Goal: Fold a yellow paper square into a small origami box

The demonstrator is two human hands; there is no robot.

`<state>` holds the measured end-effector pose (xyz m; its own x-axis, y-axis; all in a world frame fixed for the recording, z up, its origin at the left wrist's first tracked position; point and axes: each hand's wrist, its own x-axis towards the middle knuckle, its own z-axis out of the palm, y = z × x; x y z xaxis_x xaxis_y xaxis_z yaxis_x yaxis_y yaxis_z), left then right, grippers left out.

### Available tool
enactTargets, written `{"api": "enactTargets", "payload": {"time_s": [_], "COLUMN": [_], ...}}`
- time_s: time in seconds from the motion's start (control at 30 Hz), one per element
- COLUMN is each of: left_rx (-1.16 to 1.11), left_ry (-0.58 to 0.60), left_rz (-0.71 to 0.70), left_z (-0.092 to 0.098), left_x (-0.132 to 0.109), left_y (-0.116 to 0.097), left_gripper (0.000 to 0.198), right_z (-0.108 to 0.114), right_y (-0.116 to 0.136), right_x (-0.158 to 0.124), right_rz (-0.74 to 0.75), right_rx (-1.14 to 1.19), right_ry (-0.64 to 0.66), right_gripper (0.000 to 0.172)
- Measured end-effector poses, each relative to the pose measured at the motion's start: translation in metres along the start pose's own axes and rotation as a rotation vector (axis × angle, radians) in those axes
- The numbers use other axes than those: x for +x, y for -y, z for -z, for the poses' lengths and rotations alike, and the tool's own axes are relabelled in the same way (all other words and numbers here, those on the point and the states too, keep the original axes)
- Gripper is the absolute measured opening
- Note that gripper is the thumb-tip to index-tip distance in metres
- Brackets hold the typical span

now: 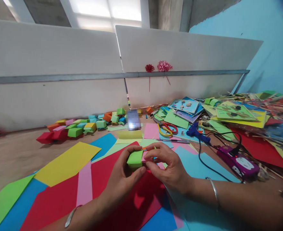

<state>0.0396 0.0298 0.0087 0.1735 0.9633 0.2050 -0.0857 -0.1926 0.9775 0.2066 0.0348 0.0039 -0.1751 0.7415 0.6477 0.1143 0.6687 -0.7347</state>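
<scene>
Left side of the table: a row of finished paper boxes in red, green, orange and teal lies along the white wall panel, well apart from your hands. Nearer you, loose coloured sheets overlap: a yellow sheet, a pink strip, a red sheet.

Centre: your left hand is curled around a small green paper box, thumb under it, fingers over the top. The box is held just above the red sheet, not resting on it. Your right hand pinches a pink paper piece against the box's right side, fingertips closed on it.

Risks, as judgement: the box is thin folded paper, so a hard squeeze from your left hand could crush a wall or pop a fold. The pink piece is barely gripped; a slip could seat it crooked or drop it among the sheets.

Right: scissors with yellow and red handles, a blue glue gun with its black cord running close to your right wrist. A snagged cord could drag the gun; its tip may be hot. A purple device sits on the cord's line.

Writing: none readable; one small object near the wall is blurred out.
</scene>
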Motion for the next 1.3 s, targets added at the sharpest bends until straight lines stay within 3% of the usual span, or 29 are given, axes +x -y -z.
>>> {"api": "enactTargets", "payload": {"time_s": [0.53,0.77,0.93,1.07,1.3], "left_rx": [-0.062,0.05,0.201,0.271,0.29], "left_ry": [0.108,0.151,0.091,0.02,0.004], "left_rz": [0.017,-0.022,-0.029,-0.029,0.011], "left_z": [0.001,0.0,-0.002,-0.001,-0.002], "left_x": [-0.001,-0.002,-0.003,-0.002,0.0], "left_y": [0.001,0.006,0.004,0.007,0.015], "left_gripper": [0.045,0.046,0.046,0.048,0.049], "right_z": [0.004,0.005,0.006,0.007,0.002], "right_y": [-0.001,-0.003,-0.003,-0.002,-0.007], "right_x": [-0.001,-0.005,-0.006,-0.005,-0.008], "right_rz": [0.135,0.164,0.059,-0.027,-0.076], "right_rx": [-0.208,-0.266,-0.27,-0.289,-0.305], "right_ry": [0.008,0.119,0.188,0.239,0.269], "right_gripper": [0.012,0.044,0.056,0.046,0.05]}}
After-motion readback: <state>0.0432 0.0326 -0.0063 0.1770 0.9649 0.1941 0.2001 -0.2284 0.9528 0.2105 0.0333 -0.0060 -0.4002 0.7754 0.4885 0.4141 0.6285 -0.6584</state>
